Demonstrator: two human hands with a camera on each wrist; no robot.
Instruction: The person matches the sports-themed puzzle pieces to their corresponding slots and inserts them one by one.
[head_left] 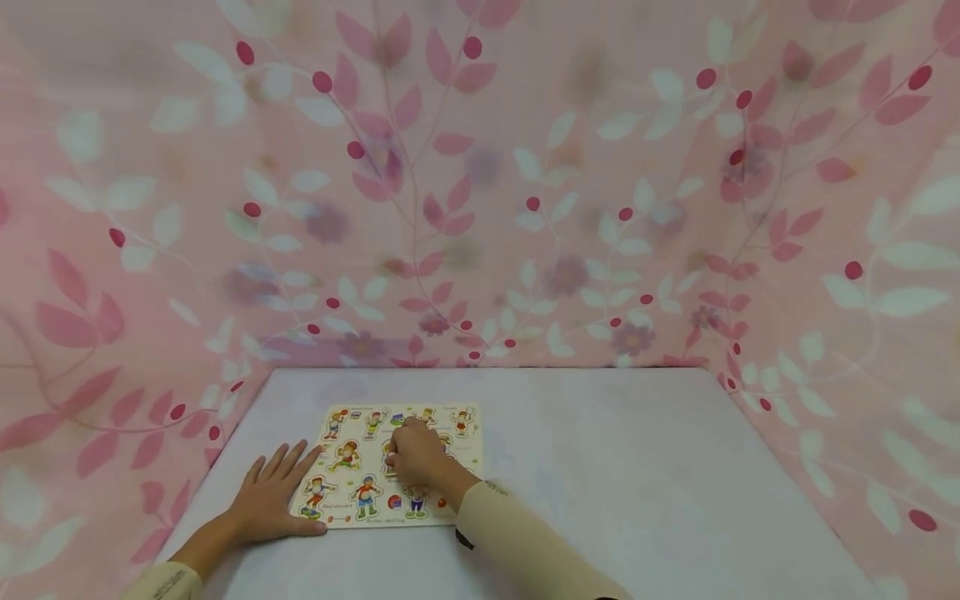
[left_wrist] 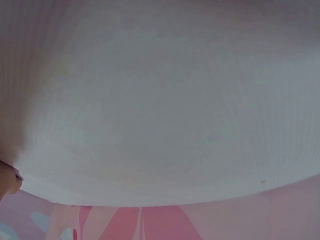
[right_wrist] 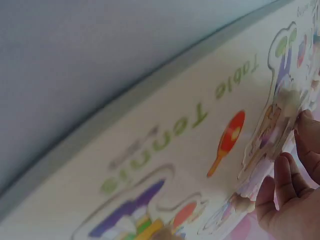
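A cream puzzle board (head_left: 343,490) printed with sports figures lies flat on the table, left of centre. My left hand (head_left: 270,497) rests at its left edge with the fingers spread and the thumb at the near corner. In the left wrist view only a bit of that hand (left_wrist: 9,181) shows. My right hand (head_left: 420,454) is over the middle of the board, fingers curled, pinching a figure puzzle piece (head_left: 387,458) that it mostly hides. The right wrist view shows these fingers (right_wrist: 285,187) bent low over the board, beside a table tennis bat picture (right_wrist: 227,142).
Several other figure pieces sit in the board, such as a roller skater (head_left: 366,497) and a running figure (head_left: 347,456). A white cloth covers the table (head_left: 615,467). Pink leaf-patterned fabric (head_left: 480,183) stands behind it and along both sides.
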